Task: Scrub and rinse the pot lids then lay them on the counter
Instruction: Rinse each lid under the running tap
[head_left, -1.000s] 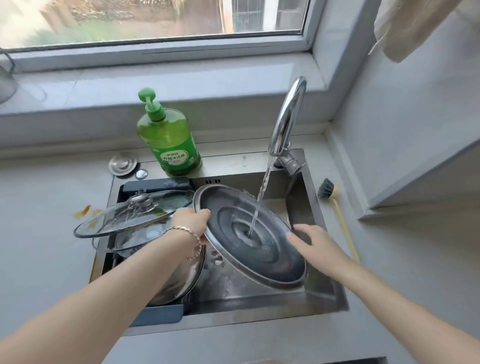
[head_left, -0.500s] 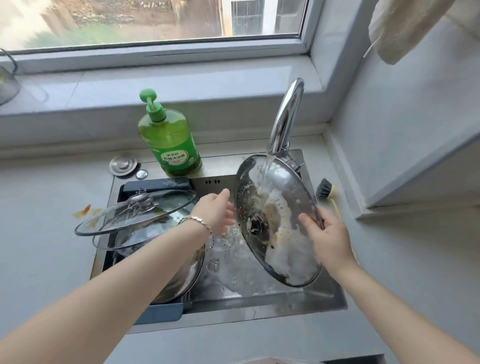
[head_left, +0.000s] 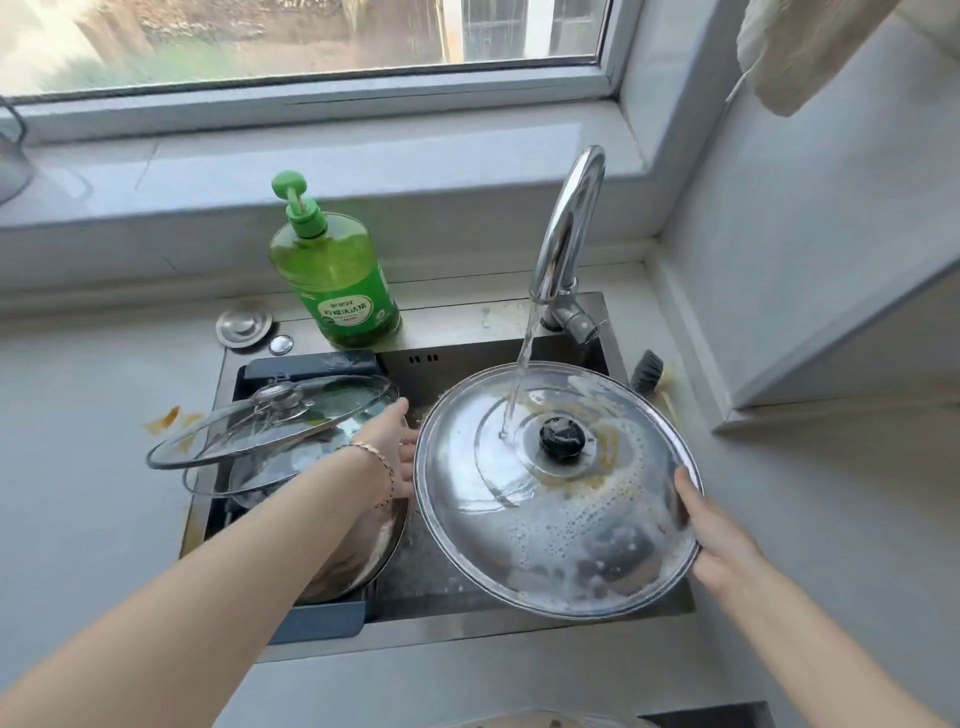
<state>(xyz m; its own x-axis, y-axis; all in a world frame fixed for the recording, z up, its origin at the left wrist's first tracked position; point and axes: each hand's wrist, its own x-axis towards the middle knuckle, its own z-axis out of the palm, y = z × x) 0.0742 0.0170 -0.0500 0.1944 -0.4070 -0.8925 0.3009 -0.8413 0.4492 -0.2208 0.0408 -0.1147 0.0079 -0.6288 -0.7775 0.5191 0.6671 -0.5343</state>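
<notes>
Grey kitchen bench (head_left: 810, 519) below window, head view. Large round stainless-steel lid with black knob (head_left: 545, 525) held over steel sink (head_left: 467, 630), knob side up, under water stream (head_left: 522, 374). Right hand (head_left: 722, 540): grip clamped on lid's near-right rim, so lid extends leftward from it. Left hand (head_left: 389, 441): fingers straight, at opposite rim, contact unclear. Suds on lower half, so rinse judged unfinished. Bare bench lies nearer right hand.

Just one view here: a wide-angle head cam looking forward and down, pretty close over the sink (head_left: 467, 634). The window (head_left: 311, 41) fills the top of the frame, with counter (head_left: 78, 467) down both sides.
</notes>
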